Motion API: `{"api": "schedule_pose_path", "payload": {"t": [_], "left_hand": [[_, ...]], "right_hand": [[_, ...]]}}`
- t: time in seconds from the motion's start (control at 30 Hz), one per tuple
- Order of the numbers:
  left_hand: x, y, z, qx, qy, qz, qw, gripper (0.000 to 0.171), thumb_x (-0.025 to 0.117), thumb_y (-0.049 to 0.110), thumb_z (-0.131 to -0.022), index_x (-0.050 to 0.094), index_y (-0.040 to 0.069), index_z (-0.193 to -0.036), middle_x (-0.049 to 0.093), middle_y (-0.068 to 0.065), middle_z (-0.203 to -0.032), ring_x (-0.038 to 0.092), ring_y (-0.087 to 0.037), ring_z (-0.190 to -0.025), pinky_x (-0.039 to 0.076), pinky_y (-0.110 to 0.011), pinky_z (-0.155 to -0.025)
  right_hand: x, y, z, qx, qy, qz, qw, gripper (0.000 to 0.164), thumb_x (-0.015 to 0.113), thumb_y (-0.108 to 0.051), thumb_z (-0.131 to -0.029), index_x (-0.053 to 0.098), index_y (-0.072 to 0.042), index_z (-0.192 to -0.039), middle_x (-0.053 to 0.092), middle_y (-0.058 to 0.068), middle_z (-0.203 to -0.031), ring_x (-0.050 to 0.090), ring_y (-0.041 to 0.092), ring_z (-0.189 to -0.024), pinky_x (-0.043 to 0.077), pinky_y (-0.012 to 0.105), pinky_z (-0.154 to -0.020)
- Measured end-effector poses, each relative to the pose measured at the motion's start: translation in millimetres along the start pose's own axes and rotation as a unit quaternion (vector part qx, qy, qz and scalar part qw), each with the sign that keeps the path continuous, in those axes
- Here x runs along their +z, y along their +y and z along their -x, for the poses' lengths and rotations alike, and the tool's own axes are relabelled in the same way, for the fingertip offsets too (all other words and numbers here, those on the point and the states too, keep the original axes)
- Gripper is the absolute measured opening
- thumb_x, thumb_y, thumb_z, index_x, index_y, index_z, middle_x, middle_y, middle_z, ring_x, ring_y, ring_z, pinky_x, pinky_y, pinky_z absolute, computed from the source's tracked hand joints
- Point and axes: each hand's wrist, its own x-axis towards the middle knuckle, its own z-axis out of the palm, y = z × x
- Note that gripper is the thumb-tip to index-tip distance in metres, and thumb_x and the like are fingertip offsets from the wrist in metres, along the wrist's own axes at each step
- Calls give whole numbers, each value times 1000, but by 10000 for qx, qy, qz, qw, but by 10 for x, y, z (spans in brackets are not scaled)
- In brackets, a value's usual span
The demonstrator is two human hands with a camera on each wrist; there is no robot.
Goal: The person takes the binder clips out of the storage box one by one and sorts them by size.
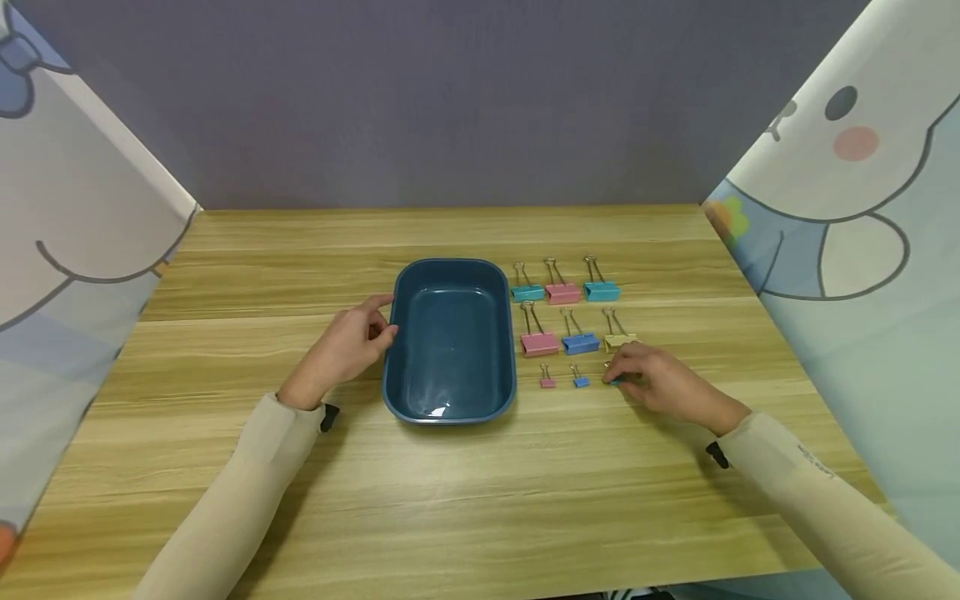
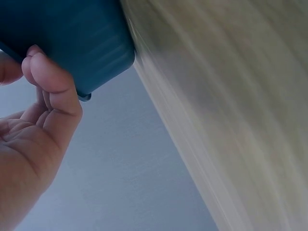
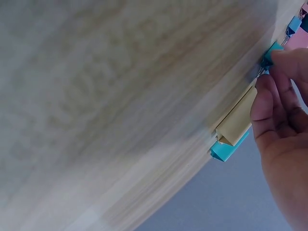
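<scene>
My left hand (image 1: 347, 343) is at the left side of a deep blue rectangular tray (image 1: 388, 392), its bent fingers and thumb holding the rim. In the left wrist view the fingers (image 2: 50, 77) lie against the tray's outer wall (image 2: 91, 53). At the right, my right hand (image 1: 660, 379) pinches a small teal binder clip (image 3: 272, 54) on the tabletop; the head view mostly hides this clip behind the fingers. Beside that hand lies a yellow binder clip (image 1: 617, 340). A small blue binder clip (image 1: 581, 381) and a small pink binder clip (image 1: 547, 383) lie to its left.
Larger binder clips lie in rows right of the tray, including a blue one (image 1: 581, 343), pink ones (image 1: 562, 293) and teal ones (image 1: 602, 291). Everything rests on a wood-grain table (image 1: 450, 500). A grey panel (image 1: 450, 108) rises behind, with printed cloth at both sides.
</scene>
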Motion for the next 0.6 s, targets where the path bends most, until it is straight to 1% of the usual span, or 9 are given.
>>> {"api": "schedule_pose_path", "payload": {"t": [0.17, 0.3, 0.47, 0.6], "left_hand": [[6, 3, 6, -24, -8, 26, 10000, 50, 56, 9, -93, 39, -6, -138, 61, -5, -78, 52, -17, -63, 44, -33, -60], [10, 7, 8, -30, 3, 23, 10000, 50, 57, 8, -93, 39, -6, -138, 61, -4, -77, 52, -16, -62, 44, -33, -60], [14, 13, 14, -59, -8, 30, 10000, 51, 57, 8, -92, 39, -7, -138, 62, -4, -78, 52, -16, -62, 44, -33, -59], [26, 13, 17, -92, -38, 57, 9999, 52, 57, 8, -92, 37, -7, -138, 62, -5, -78, 52, -16, -61, 44, -33, -58]], "right_hand": [[4, -2, 9, 36, -32, -75, 10000, 30, 75, 11, -73, 70, -11, -94, 59, -4, -98, 58, 13, -90, 51, 27, -71], [-19, -21, -5, 29, 52, -86, 9999, 28, 77, 5, -74, 71, -14, -93, 58, -5, -99, 56, 12, -91, 51, 30, -73], [-101, -77, -102, -97, 338, -32, 9994, 24, 76, 1, -75, 70, -15, -92, 56, -8, -99, 54, 11, -91, 49, 31, -73], [-171, -114, -229, -264, 683, -111, 9973, 23, 75, 4, -77, 70, -12, -93, 58, -5, -98, 54, 11, -92, 48, 30, -75]]}}
